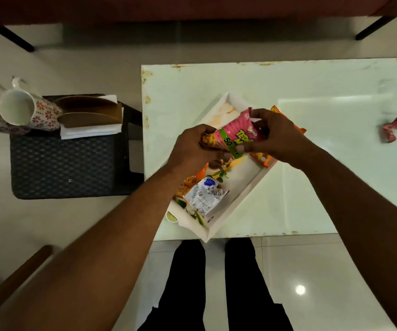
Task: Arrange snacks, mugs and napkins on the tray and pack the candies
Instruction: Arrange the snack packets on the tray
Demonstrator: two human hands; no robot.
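Note:
Both my hands hold a pink snack packet (234, 134) above the white tray (247, 187). My left hand (192, 149) grips its lower left end and my right hand (276, 137) pinches its upper right end. In the tray lie a silver-white packet (203, 197), an orange packet (185, 185) beside it and another orange packet (264, 158) under my right hand. The tray sits askew at the near left corner of the table (324, 163). Two floral mugs (25, 111) and white napkins (90, 131) rest on a dark stool (63, 163) to the left.
A crumpled pink wrapper (393, 131) lies on the table at far right. Brown cardboard holders (90, 111) sit with the napkins. A sofa edge runs along the top, a wooden rail (13, 283) at lower left. My legs stand against the table's near edge.

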